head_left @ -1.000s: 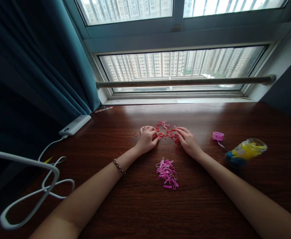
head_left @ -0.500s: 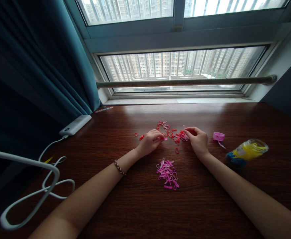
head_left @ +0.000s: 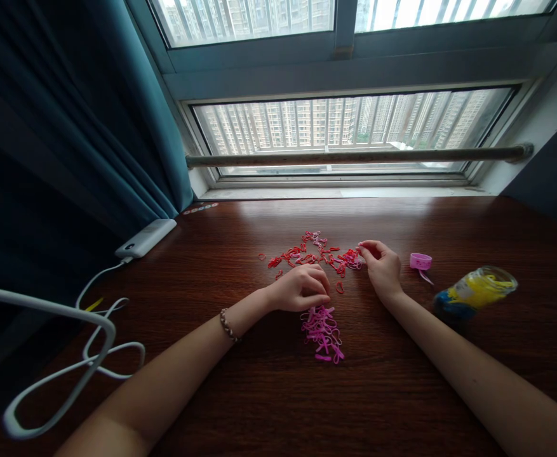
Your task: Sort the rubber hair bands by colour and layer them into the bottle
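Left hand is palm-down, fingers curled at far edge of pink bands on tabletop; can't tell its grip; right hand sits beside red bands, thumb and forefinger pressed together; contents unclear.

We take this for a room in a high-rise home: a long blue fabric curtain hangs beside a wide grey-framed glass window facing pale multi-storey tower blocks.

Left hand at pink bands; right hand beside red bands.
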{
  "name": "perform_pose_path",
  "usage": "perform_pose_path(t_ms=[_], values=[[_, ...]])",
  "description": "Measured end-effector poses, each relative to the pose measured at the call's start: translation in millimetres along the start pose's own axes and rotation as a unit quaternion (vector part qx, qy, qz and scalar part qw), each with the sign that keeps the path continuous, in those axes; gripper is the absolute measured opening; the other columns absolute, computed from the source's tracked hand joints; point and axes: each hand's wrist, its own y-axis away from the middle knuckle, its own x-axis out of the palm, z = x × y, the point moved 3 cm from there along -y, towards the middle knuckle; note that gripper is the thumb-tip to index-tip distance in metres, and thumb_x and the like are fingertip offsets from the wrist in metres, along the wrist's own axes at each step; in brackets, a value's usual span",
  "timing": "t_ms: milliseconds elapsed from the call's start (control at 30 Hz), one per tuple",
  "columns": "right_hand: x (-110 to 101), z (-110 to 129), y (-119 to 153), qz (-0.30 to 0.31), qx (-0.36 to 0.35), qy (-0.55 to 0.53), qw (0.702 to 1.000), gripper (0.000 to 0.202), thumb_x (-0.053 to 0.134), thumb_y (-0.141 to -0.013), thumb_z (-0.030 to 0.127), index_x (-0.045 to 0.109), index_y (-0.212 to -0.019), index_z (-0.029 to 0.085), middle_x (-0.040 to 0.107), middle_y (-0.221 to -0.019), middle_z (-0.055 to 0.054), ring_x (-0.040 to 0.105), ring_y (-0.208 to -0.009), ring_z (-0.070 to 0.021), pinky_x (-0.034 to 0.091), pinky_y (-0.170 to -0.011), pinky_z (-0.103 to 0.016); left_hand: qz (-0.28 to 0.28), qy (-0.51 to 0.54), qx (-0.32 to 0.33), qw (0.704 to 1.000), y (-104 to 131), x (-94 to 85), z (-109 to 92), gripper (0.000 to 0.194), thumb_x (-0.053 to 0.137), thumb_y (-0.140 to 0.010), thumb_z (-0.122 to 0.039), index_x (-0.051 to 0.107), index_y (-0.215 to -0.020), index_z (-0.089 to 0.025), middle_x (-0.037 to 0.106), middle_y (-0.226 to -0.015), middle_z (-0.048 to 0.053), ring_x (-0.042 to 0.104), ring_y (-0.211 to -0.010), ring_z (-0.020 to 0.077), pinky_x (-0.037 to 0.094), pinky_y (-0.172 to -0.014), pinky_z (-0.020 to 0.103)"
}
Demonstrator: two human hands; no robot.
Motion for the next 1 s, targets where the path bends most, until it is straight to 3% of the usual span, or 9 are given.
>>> perform_pose_path(t_ms=[67, 167, 267, 467, 600, 767, 833, 933, 1000], values=[[-1, 1, 0, 0.000, 0.007, -0.004, 1.000, 0.030, 0.058, -0.071, 0.042, 0.064, -0.084, 0.015, 0.067, -0.080, -0.008, 0.062, -0.072, -0.0194, 0.049, -0.069, -0.034, -0.088, -0.061, -0.050, 0.993, 2, -10.5, 14, 0.021, 0.049, -0.082, -0.029, 0.066, -0.072, -0.021, 0.065, -0.082, 0.005, 0.056, -0.081, 0.0163, 0.042, -0.082, 0.031], [-2, 4, 1, -0.003, 0.014, -0.009, 1.000, 0.030, 0.059, -0.071, 0.042, 0.064, -0.083, 0.015, 0.067, -0.080, -0.008, 0.062, -0.073, -0.0193, 0.049, -0.067, -0.032, -0.233, -0.176, -0.177, 0.940, 13, -30.4, 45, 0.017, 0.051, -0.081, -0.029, 0.064, -0.077, -0.019, 0.062, -0.084, 0.006, 0.053, -0.084, 0.0186, 0.042, -0.080, 0.033], [-3, 8, 1, -0.013, 0.011, -0.003, 1.000, 0.031, 0.060, -0.070, 0.042, 0.064, -0.083, 0.015, 0.067, -0.082, -0.008, 0.062, -0.074, -0.0192, 0.049, -0.066, -0.031, -0.236, -0.260, -0.255, 0.901, 23, -39.0, 69, 0.012, 0.059, -0.074, -0.030, 0.063, -0.076, -0.019, 0.060, -0.085, 0.006, 0.050, -0.087, 0.0211, 0.040, -0.080, 0.035], [1, 23, 8, 0.025, 0.005, -0.011, 1.000, 0.033, 0.058, -0.072, 0.043, 0.067, -0.085, 0.015, 0.068, -0.076, -0.007, 0.061, -0.065, -0.0175, 0.048, -0.061, -0.030, -0.187, -0.278, -0.265, 0.904, 26, -33.0, 82, 0.011, 0.059, -0.075, -0.029, 0.062, -0.071, -0.020, 0.059, -0.086, 0.004, 0.048, -0.087, 0.0208, 0.037, -0.074, 0.034], [9, 44, 21, 0.158, 0.000, -0.071, 0.985, 0.028, 0.061, -0.071, 0.040, 0.068, -0.080, 0.015, 0.068, -0.074, -0.006, 0.061, -0.065, -0.0163, 0.048, -0.060, -0.028, -0.201, -0.273, -0.259, 0.904, 25, -33.0, 81, 0.011, 0.056, -0.077, -0.027, 0.062, -0.072, -0.019, 0.060, -0.086, 0.004, 0.048, -0.088, 0.0205, 0.035, -0.076, 0.035], [25, 68, 49, 0.453, -0.101, -0.020, 0.886, 0.023, 0.058, -0.076, 0.035, 0.069, -0.071, 0.015, 0.065, -0.062, -0.003, 0.055, -0.055, -0.0119, 0.041, -0.050, -0.023, -0.239, -0.260, -0.251, 0.901, 26, -36.6, 82, 0.010, 0.056, -0.077, -0.026, 0.060, -0.072, -0.018, 0.060, -0.083, 0.004, 0.049, -0.087, 0.0202, 0.037, -0.078, 0.034], [26, 67, 48, 0.420, -0.148, 0.028, 0.895, 0.024, 0.054, -0.080, 0.033, 0.069, -0.071, 0.016, 0.065, -0.064, -0.003, 0.054, -0.056, -0.0120, 0.041, -0.052, -0.024, -0.259, -0.248, -0.240, 0.902, 26, -38.1, 81, 0.009, 0.056, -0.077, -0.024, 0.059, -0.072, -0.018, 0.060, -0.081, 0.004, 0.049, -0.087, 0.0205, 0.038, -0.079, 0.035], [20, 55, 36, 0.249, -0.211, 0.129, 0.936, 0.021, 0.050, -0.082, 0.028, 0.068, -0.080, 0.018, 0.067, -0.081, -0.006, 0.056, -0.073, -0.0166, 0.044, -0.069, -0.030, -0.277, -0.203, -0.188, 0.920, 25, -39.6, 73, 0.008, 0.056, -0.077, -0.021, 0.059, -0.071, -0.017, 0.061, -0.081, 0.005, 0.049, -0.089, 0.0201, 0.039, -0.082, 0.036], [18, 47, 30, 0.206, -0.241, 0.201, 0.927, 0.019, 0.050, -0.082, 0.025, 0.068, -0.085, 0.020, 0.067, -0.090, -0.006, 0.054, -0.085, -0.0199, 0.043, -0.078, -0.034, -0.259, -0.154, -0.129, 0.945, 22, -38.4, 61, 0.009, 0.055, -0.077, -0.019, 0.058, -0.069, -0.017, 0.061, -0.083, 0.004, 0.049, -0.090, 0.0194, 0.038, -0.085, 0.036]])
